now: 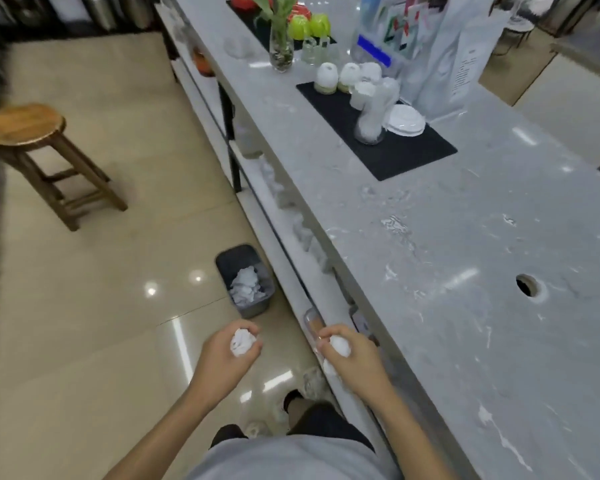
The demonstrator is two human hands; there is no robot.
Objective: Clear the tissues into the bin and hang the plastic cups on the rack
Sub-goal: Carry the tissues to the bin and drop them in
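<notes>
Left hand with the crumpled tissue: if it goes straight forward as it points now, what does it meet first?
Probably the grey bin on the floor just ahead of the left hand; nothing shows between them, though depth is unclear.

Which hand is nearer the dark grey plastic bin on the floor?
Left. The left hand, clutching a crumpled white tissue, sits just below the bin; the right hand, holding another tissue, is farther right by the counter.

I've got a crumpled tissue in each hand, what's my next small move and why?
Probably carry both hands forward over the bin and let go. The left hand and right hand each grip a tissue wad, and the open bin on the floor just ahead already holds tissues.
</notes>
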